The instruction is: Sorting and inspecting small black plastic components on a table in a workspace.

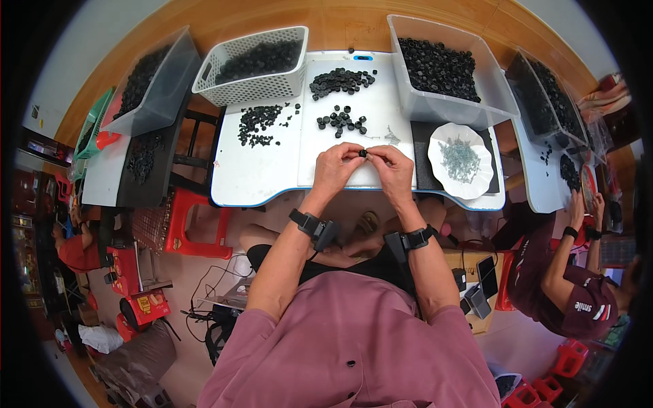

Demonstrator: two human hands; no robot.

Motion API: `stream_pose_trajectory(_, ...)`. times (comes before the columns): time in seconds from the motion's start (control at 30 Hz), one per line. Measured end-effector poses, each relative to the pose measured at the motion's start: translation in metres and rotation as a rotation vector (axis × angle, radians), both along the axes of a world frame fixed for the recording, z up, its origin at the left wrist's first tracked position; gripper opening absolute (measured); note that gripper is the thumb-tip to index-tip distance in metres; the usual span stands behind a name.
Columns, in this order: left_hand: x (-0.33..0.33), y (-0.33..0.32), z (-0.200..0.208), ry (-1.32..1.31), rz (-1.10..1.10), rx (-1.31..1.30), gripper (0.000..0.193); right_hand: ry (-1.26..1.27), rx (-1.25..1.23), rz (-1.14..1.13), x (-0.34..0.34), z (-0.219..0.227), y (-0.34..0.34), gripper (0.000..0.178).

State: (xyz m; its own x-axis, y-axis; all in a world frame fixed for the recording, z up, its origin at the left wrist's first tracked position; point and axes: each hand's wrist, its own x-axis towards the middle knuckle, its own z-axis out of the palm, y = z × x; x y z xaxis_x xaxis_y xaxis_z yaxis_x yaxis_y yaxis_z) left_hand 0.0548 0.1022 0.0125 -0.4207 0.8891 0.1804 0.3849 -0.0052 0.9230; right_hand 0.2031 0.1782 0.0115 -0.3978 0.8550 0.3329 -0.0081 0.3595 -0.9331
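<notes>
My left hand (335,165) and my right hand (393,168) meet over the near part of the white table (272,170). Between them, the fingertips of both pinch a small black round cap-like part (363,153). Just beyond lies a loose group of black caps (342,122), and a larger cluster of them (342,81) sits farther back. Smaller black pieces (258,124) are heaped to the left. A few thin clear pieces (392,137) lie beyond my right hand. Many more fill the middle of a white scalloped plate (484,166) on the right.
A white perforated basket (262,92) and a clear tub (445,113), both holding black parts, stand at the back. Another filled tub (151,102) is at the left. At the right, a co-worker (561,285) sits by another table; a red stool (197,228) stands left.
</notes>
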Motion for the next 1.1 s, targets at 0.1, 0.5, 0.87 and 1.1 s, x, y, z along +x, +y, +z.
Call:
stream_pose_trajectory(0.1,0.0003,-0.0003,0.0,-0.009,-0.001,0.002,0.025,0.001,0.027,0.001,0.0004,-0.0004,-0.0006,0.013)
stream_pose_trajectory(0.5,-0.0003,-0.0006,0.002,-0.033,-0.005,-0.025,0.026,-0.018,0.006,-0.035,-0.0015,-0.0007,0.0011,0.011)
stream_pose_trajectory(0.87,-0.0035,0.0013,-0.0053,-0.011,0.004,0.0,0.026,-0.046,0.212,-0.041,-0.0042,0.0012,-0.0015,0.013)
stream_pose_trajectory(1.1,-0.0012,0.0,-0.0052,0.039,0.009,0.004,0.026,-0.072,0.379,-0.044,-0.0036,-0.0003,-0.002,0.017)
